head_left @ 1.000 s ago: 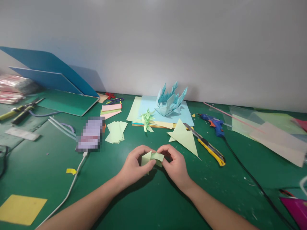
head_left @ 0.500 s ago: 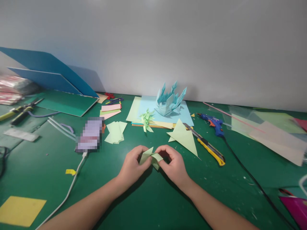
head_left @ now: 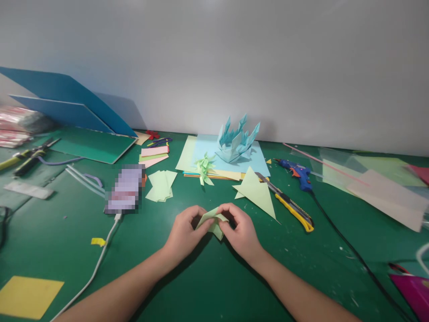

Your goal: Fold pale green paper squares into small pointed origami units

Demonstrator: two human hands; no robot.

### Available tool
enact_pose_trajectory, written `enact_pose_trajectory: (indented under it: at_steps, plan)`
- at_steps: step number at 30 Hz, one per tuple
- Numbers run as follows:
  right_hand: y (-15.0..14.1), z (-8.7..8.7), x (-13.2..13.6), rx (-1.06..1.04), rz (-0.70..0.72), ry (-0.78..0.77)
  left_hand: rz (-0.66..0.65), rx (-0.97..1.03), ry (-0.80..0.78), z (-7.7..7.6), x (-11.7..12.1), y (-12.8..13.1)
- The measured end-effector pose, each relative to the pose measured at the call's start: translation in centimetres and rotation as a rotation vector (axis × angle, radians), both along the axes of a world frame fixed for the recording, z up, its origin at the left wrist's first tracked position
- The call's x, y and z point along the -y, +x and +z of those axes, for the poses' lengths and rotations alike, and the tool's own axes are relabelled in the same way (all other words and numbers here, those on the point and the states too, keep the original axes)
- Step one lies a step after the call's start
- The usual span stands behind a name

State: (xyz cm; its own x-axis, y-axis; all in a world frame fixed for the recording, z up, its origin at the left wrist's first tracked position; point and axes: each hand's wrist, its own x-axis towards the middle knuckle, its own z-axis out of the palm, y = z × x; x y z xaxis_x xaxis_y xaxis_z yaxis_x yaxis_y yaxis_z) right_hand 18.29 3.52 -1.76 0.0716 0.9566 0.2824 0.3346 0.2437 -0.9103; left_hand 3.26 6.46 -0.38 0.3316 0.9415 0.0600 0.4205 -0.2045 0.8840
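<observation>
Nearest, at the left edge: one flat yellow paper square point(head_left: 28, 296) on the green table mat point(head_left: 208, 286). One white cable point(head_left: 97, 264) runs from there up to one phone point(head_left: 124, 188), its screen blurred; no writing can be read anywhere.

Centre, near: two bare hands meet over the mat. The left hand point(head_left: 183, 232) and the right hand point(head_left: 241, 231) both pinch one small folded piece of pale green paper point(head_left: 212, 220) between thumb and fingertips; it is creased, with pointed corners, held just above the mat between the two hands.

Just beyond, right of the hands: two pale green paper triangles point(head_left: 256, 190), overlapping. Beside them, one utility knife point(head_left: 291, 205), yellow and black plastic. Farther right, one blue glue gun point(head_left: 297, 172) with a black cord.

Left of centre: one loose stack of pale green paper squares point(head_left: 161, 184); behind it, pink and green paper strips point(head_left: 154, 154).

Far centre: one small green spiky folded figure point(head_left: 204, 166) on a pile of coloured sheets point(head_left: 191, 156), and one pale blue spiky paper model point(head_left: 236, 138).

Far left: two blue boards point(head_left: 67, 107) leaning on the wall; one pair of pliers point(head_left: 25, 157).
</observation>
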Motion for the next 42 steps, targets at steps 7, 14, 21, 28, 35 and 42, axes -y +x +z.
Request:
enact_pose_trajectory:
  at_steps: [7,14,21,28,35,42]
  plan:
    - [0.08,0.09,0.03,0.024,-0.006,0.01,-0.025,-0.002,0.009,-0.1,-0.07,0.05]
    - [0.23,0.17,-0.01,0.017,-0.011,-0.033,-0.039,-0.073,0.067,-0.09,-0.07,0.03]
    - [0.16,0.21,-0.06,0.057,0.018,-0.042,-0.018,-0.08,0.004,-0.25,-0.22,0.04]
    - [0.15,0.04,0.03,0.09,0.022,-0.046,-0.045,-0.058,-0.018,-0.07,-0.18,0.16]
    - [0.13,0.29,0.07,0.065,0.045,-0.053,0.006,-0.081,-0.042,0.08,-0.2,0.12]
    - [0.05,-0.1,0.24,-0.131,0.019,0.08,0.076,0.318,-0.364,0.36,-0.62,-0.01]
